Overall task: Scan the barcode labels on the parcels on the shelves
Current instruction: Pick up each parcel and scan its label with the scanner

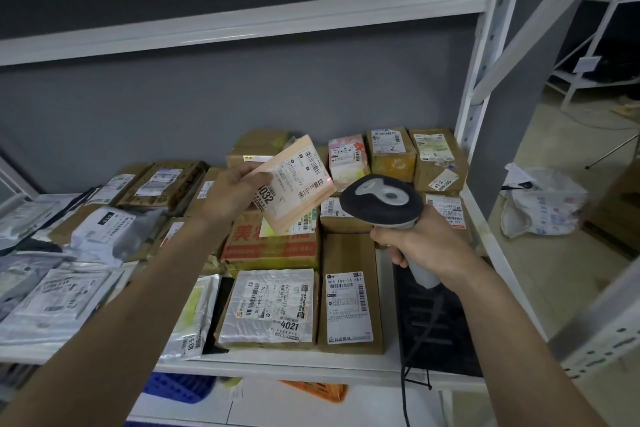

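My left hand [232, 191] grips a small pale orange parcel [294, 184] by its left edge and holds it tilted above the shelf. Its white barcode label faces up, and a red scan dot glows on the label's right edge. My right hand [415, 242] grips the handle of a grey-and-black barcode scanner [381, 200]. The scanner's head sits just right of the parcel and points at it. Below lie more labelled parcels, among them a silver-wrapped one marked 4021 [270, 308] and a brown box [349, 291].
The white shelf [311, 366] holds several cardboard boxes at the back and grey mailer bags [55, 302] at the left. A black scanner stand [436, 322] with its cable sits at the right front. A white upright post [474, 104] borders the shelf. A plastic bag [540, 201] lies on the floor.
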